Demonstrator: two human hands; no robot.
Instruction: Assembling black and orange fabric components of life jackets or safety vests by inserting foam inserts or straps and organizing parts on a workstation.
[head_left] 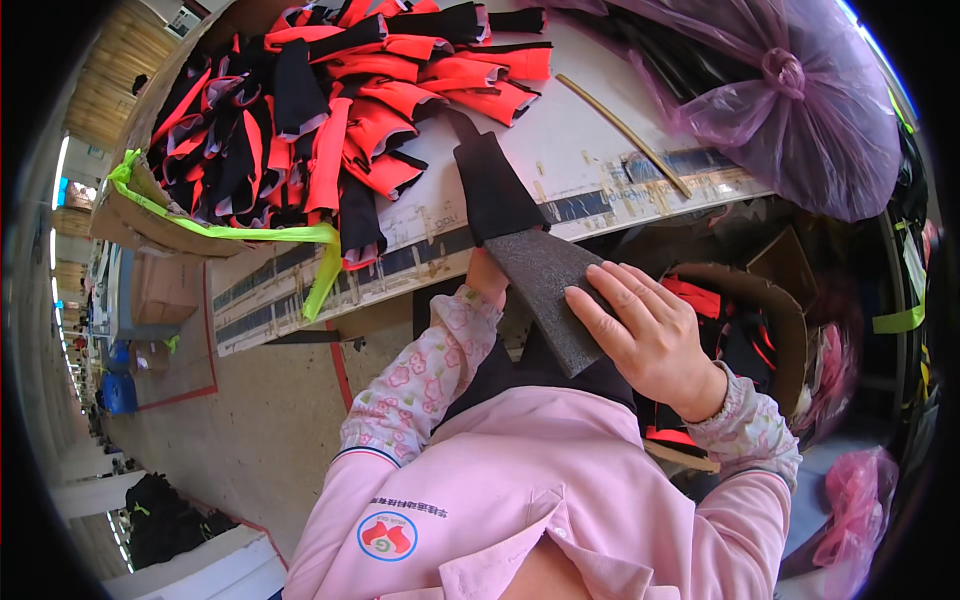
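A long, dark grey foam-like board (548, 290) is held at a slant in front of my body, at the bench edge. A black fabric piece (492, 185) covers its far end like a tube, with a narrow tail reaching onto the bench. My right hand (650, 330) rests on the board's right side, fingers stretched over its upper face and bent slightly at the edge; the thumb cannot be made out. Behind the board's left edge is my left hand (485, 278). Only its back near the wrist shows, and its fingers are hidden.
Red and black fabric pieces (340, 130) spill from a cardboard box (170, 225) at the far left. A thin strip (625, 140) lies on the white bench (600, 110). A knotted purple plastic bag (790, 110) stands far right. Below it, another cardboard box (790, 320) holds fabric.
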